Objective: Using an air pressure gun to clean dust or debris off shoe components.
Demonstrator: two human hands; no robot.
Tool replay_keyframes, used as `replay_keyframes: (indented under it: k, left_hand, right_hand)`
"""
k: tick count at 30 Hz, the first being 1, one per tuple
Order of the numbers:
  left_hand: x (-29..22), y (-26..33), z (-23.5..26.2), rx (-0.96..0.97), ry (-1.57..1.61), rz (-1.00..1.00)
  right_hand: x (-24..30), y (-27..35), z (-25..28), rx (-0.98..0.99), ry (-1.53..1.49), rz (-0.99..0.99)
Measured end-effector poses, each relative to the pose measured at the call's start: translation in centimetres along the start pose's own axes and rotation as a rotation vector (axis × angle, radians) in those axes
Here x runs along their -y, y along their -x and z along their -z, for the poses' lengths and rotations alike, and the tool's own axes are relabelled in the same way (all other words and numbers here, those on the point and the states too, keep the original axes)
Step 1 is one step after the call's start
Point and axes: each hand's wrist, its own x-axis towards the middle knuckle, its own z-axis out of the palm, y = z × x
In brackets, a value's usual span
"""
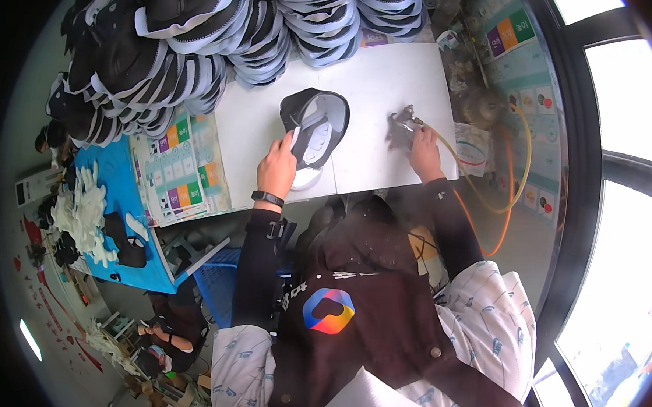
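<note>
My left hand [277, 165] is closed on the near left edge of a black shoe upper [293, 107]. The upper lies tilted on the white tabletop [380, 77], its opening facing up and showing a pale inside. A white rim shows at its near end, by my fingers. To its right, my right hand [425, 156] is wrapped round a dark metal spray gun [401, 126], smeared by motion and held over the table. The yellow hose [476, 187] runs from the gun off to the right. Some of my right fingers are hidden behind the gun.
Stacks of similar black and white uppers [192, 19] fill the table's far left. Printed sheets [177, 168] cover its left end. A blue table [146, 257] bears white gloves [86, 209]. An orange hose [503, 231] hangs at right beside the windows. Another person [179, 336] is at lower left.
</note>
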Motion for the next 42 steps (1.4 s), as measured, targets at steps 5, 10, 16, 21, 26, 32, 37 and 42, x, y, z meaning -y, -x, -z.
replay_keyframes:
  k: [5, 10, 16, 21, 26, 32, 37, 42]
  left_hand:
    - [-3.8, -3.3, 0.5, 0.071, 0.037, -0.134]
    - [-4.7, -4.3, 0.2, 0.103, 0.06, -0.133]
    - [-2.9, -2.1, 0.3, 0.054, 0.11, -0.089]
    - [-0.5, -0.7, 0.7, 0.071, 0.047, 0.001]
    - [-0.2, 0.5, 0.6, 0.143, 0.095, 0.042]
    - [0.2, -0.2, 1.0, 0.098, 0.065, 0.026]
    - [0.3, -0.8, 1.2, 0.095, 0.067, 0.02]
    - [0.6, -0.6, 1.1, 0.097, 0.08, 0.015]
  right_hand:
    - [-2.0, -1.9, 0.0, 0.002, 0.047, 0.233]
    - [2.8, -1.0, 3.5, -0.025, -0.591, -0.076]
    - [10.2, 0.9, 9.7, 0.584, -0.963, -0.164]
    - [11.4, 0.4, 9.8, 0.41, -0.69, -0.044]
    - [12.0, 0.0, 8.7, 0.373, -0.66, 0.015]
    - [12.9, -0.6, 8.7, 0.39, -0.673, 0.057]
    - [12.9, -1.0, 8.9, 0.386, -0.669, 0.003]
    - [13.1, -1.2, 8.7, 0.436, -0.741, 0.041]
